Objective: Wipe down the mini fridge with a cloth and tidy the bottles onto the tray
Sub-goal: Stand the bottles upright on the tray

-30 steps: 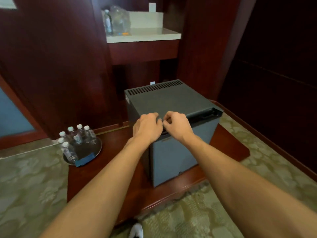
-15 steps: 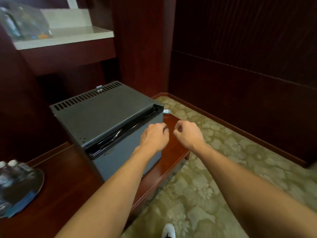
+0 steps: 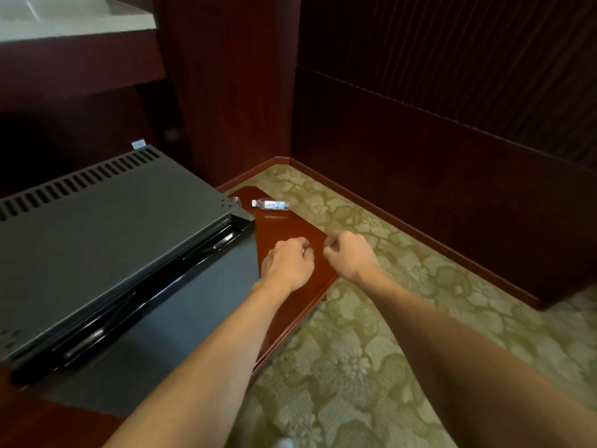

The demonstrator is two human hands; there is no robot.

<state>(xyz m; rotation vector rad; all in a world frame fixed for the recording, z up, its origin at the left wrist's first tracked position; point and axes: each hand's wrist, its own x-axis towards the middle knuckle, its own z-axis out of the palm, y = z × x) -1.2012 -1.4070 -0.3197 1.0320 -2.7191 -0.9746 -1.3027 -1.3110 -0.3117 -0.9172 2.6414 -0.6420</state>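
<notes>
The mini fridge (image 3: 106,253) stands on the left, on a low wooden platform (image 3: 290,227) that reaches out to its right. On the platform's far right part a water bottle (image 3: 270,204) lies on its side, apart from the fridge; a second bottle (image 3: 236,200) shows partly just behind the fridge's far right corner. The left hand (image 3: 287,265) and right hand (image 3: 349,255) hang side by side above the platform's near right edge, nearer than the bottles. Carpet (image 3: 371,350) lies right of the platform, wall panels (image 3: 452,140) beyond it. A shelf (image 3: 74,17) sits far left, above the fridge.
</notes>
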